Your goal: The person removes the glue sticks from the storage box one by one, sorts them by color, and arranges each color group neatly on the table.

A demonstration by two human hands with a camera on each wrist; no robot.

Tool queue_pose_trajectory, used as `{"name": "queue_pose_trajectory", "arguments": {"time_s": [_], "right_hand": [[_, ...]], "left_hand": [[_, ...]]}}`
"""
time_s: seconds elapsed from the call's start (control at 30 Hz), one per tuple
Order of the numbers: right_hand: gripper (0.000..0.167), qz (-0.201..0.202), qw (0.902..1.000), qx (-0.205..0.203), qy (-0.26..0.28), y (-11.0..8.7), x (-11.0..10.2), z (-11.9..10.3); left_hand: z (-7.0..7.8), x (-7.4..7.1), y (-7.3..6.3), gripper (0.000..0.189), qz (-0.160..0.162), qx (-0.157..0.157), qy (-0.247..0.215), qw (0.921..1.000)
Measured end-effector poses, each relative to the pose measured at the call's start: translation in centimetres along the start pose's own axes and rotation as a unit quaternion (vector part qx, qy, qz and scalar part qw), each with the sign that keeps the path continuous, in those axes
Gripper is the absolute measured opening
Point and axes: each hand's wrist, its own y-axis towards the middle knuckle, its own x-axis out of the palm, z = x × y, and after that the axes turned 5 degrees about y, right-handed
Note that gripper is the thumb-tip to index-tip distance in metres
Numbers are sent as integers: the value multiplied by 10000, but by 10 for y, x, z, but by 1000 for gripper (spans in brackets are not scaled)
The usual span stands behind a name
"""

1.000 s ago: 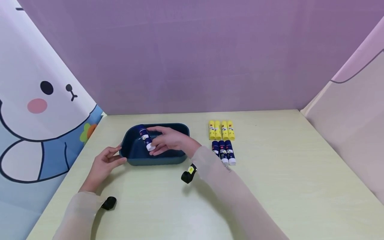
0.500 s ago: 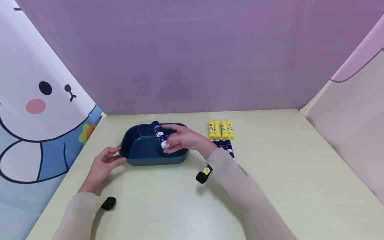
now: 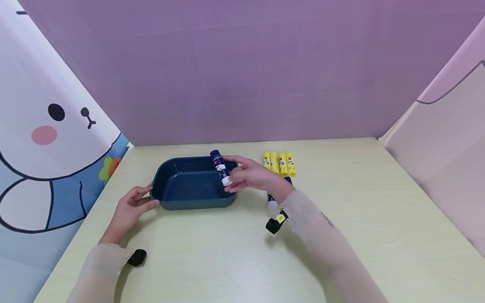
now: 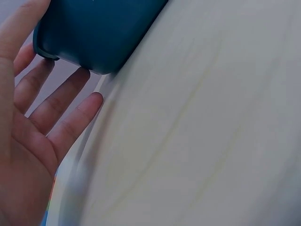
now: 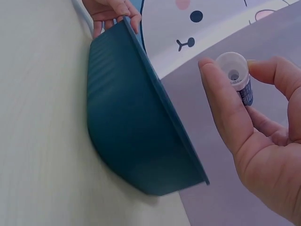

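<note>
My right hand (image 3: 251,174) pinches a dark blue glue stick (image 3: 219,165) between thumb and fingers, tilted, over the right end of a dark teal tray (image 3: 197,204). In the right wrist view the white twist base of this glue stick (image 5: 233,66) faces the camera. My left hand (image 3: 130,208) grips the tray's left end, thumb at the front corner and fingers at the rim. From the left wrist, the fingertips show against the tray's corner (image 4: 94,37). The tray's visible floor holds nothing.
Right of the tray, several yellow glue sticks (image 3: 282,164) lie side by side on the pale table (image 3: 212,252). In front of them lie dark blue glue sticks (image 3: 271,200), mostly hidden behind my right wrist. A purple backdrop (image 3: 265,75) rises behind the table.
My right hand has moved right with the blue glue stick, from over the tray's middle to its right end. The left hand keeps its place at the tray's left end.
</note>
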Motion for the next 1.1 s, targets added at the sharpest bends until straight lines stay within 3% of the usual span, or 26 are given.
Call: {"name": "queue_pose_trajectory", "arguments": {"time_s": [0.37,1.1], "right_hand": [[70,183,9996,-192,104,-20,-20,11],[76,1034,9920,-254,678,-67,-44,22]], "left_hand": [[0,1,-1,34,14,-3,4,10000],[-1,2,-1,32,-7,144,-165,9998]]}}
